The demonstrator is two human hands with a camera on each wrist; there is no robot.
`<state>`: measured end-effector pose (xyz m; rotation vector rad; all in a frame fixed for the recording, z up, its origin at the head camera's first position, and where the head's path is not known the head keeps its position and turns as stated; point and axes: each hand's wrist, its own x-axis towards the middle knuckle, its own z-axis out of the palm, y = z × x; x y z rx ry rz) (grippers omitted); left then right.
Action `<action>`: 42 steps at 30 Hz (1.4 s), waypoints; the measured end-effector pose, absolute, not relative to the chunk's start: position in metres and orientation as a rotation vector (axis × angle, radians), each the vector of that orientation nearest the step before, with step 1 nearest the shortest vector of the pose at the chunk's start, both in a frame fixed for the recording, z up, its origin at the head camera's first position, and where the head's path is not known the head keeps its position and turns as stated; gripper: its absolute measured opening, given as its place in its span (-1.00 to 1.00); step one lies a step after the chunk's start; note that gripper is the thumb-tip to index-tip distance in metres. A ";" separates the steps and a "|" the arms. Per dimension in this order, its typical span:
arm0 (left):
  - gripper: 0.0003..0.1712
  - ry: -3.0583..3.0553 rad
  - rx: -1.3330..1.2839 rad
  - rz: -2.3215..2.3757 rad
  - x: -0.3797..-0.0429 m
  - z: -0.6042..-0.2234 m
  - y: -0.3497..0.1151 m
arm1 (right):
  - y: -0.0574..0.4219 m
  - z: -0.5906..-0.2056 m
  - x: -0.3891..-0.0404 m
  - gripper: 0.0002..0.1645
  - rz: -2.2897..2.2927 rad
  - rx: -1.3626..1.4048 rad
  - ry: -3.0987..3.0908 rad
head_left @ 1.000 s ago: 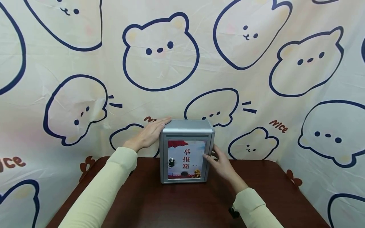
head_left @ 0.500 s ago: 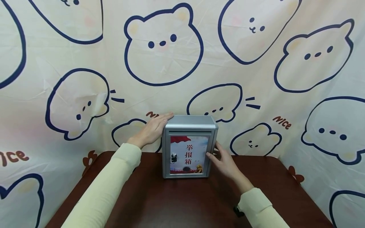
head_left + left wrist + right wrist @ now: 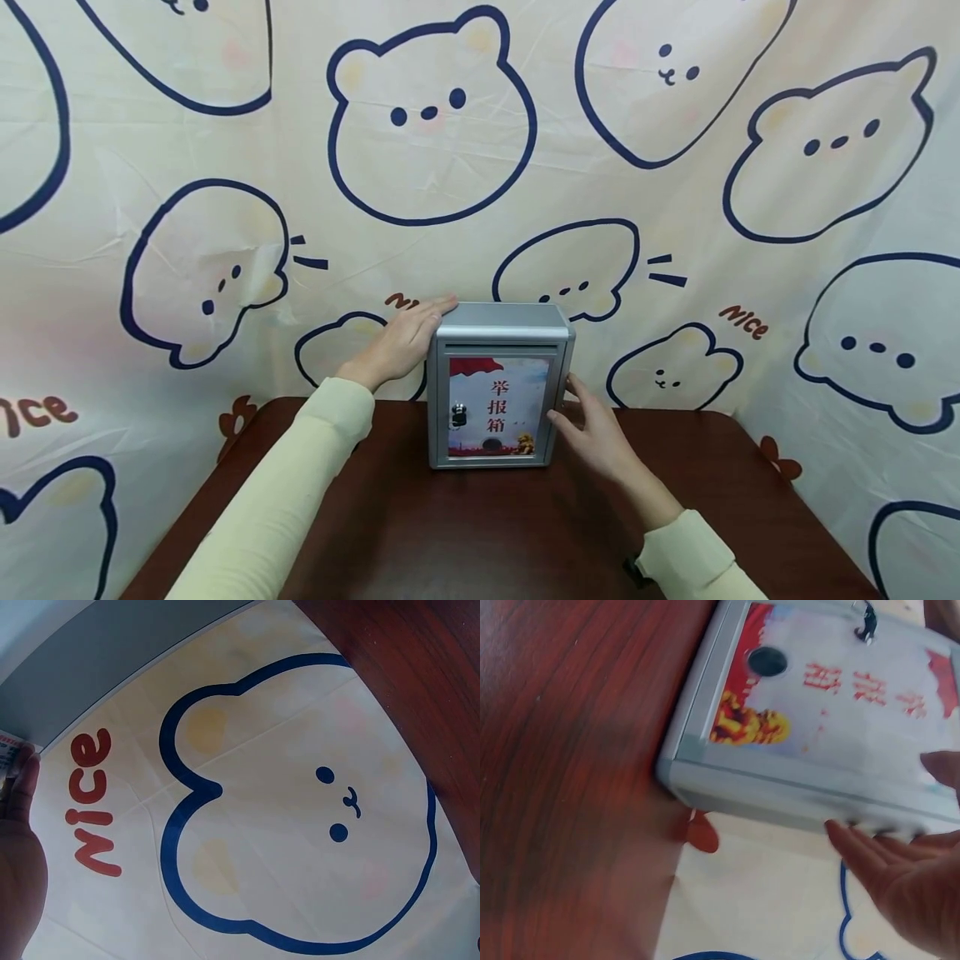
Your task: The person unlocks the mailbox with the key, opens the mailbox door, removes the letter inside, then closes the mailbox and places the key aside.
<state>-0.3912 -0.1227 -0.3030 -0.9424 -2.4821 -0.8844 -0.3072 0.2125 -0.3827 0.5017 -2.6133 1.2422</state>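
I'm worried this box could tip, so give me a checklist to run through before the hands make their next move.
1. Box standing upright on the table: ok.
2. Left hand at the box's upper left edge: ok.
3. Right hand beside the box's right side: ok.
4. Right hand holding firmly enough to steady it: cannot tell; the fingers blur in the right wrist view.
5. Printed front facing the person: ok.
6. Contents settled inside: cannot tell; the inside is hidden.
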 end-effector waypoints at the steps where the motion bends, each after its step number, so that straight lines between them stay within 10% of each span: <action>1: -0.39 -2.480 -0.943 -0.889 -0.391 -0.303 -0.123 | 0.211 -0.381 -0.304 -0.11 1.206 0.488 -2.618; 13: -0.38 -2.465 -0.962 -0.905 -0.393 -0.304 -0.123 | 0.170 -0.371 -0.270 -0.32 0.380 0.453 -2.709; 42: -0.39 -2.435 -0.935 -0.942 -0.391 -0.306 -0.121 | 0.081 -0.398 -0.298 -0.69 0.039 0.839 -2.421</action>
